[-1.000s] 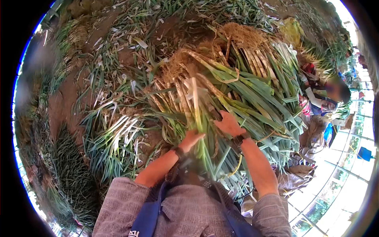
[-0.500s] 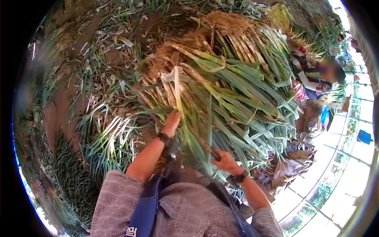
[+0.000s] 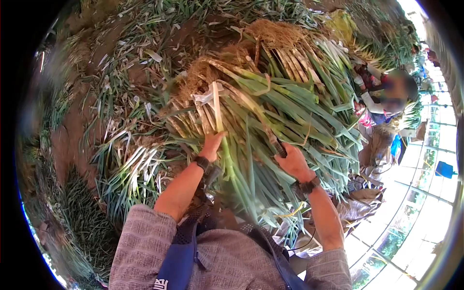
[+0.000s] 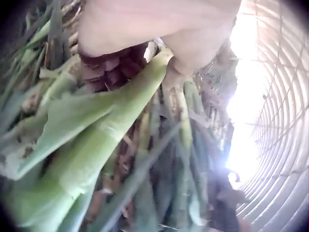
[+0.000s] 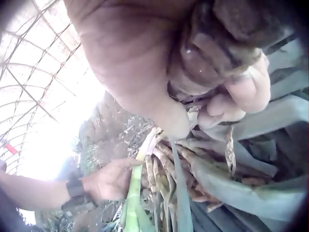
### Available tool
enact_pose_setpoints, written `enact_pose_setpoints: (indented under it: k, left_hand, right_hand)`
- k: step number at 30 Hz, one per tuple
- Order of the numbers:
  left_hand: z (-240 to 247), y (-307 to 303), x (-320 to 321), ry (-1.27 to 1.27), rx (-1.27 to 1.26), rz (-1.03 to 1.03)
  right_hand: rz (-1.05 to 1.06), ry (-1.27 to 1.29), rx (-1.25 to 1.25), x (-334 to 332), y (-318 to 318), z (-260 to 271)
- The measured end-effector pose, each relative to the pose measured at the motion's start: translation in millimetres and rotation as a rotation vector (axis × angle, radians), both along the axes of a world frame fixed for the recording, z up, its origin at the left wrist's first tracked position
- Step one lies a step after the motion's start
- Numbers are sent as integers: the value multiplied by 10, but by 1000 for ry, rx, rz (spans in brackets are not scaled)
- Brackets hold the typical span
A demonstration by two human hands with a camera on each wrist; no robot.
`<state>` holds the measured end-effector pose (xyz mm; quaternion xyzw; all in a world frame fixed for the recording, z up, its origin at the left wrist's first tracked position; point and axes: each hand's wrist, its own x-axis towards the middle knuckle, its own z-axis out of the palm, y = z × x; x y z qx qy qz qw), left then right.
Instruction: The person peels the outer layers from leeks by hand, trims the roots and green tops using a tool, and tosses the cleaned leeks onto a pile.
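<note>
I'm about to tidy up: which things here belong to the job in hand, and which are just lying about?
Job in hand:
pale-based stalk, gripped by the left hand
dark object in the right hand, unclear what
probably the heap beneath

Apparently lying about:
leaf scraps on the ground
yellow bag-like thing beyond the heap
brown crumpled sheet at right

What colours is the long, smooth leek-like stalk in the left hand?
The long, smooth leek-like stalk shades from white to green, clearest in the head view.
</note>
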<state>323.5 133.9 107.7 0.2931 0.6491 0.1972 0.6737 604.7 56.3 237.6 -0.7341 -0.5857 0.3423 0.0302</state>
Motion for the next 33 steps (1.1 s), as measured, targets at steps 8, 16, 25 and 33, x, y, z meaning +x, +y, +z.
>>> enact_pose_setpoints:
  k: [8, 16, 25, 33]
  left_hand:
    - [195, 349, 518, -535, -204, 426]
    - [118, 655, 846, -331, -185, 451]
    - [-236, 872, 903, -267, -132, 419]
    - [-293, 935, 897, -649, -128, 463]
  right_hand:
    - [100, -12, -55, 302, 682, -135]
    - [-3, 274, -170, 470, 480, 214]
    - [34, 90, -44, 590, 125, 49]
    - [-71, 338, -198, 620, -55, 127]
